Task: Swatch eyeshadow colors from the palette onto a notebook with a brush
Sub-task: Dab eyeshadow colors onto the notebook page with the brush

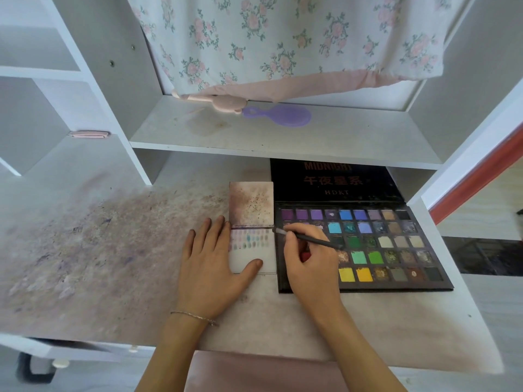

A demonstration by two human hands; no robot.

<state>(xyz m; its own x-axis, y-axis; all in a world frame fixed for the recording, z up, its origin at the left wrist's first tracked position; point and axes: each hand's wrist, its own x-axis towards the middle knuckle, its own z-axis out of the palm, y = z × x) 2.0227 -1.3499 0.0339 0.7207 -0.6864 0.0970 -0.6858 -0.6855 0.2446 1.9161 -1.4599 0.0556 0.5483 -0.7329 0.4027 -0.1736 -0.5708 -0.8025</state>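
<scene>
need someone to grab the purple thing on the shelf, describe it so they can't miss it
Look at the white shelf above the open eyeshadow palette. Near its back lies a flat lilac hand mirror, round with a short looped handle. Its pink neighbour touches the handle end.

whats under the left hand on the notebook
The left hand lies flat on the open notebook, thumb across the lower page. Rows of small swatches show beside the fingers. Whatever is on the page's left edge is covered by the hand.
</scene>
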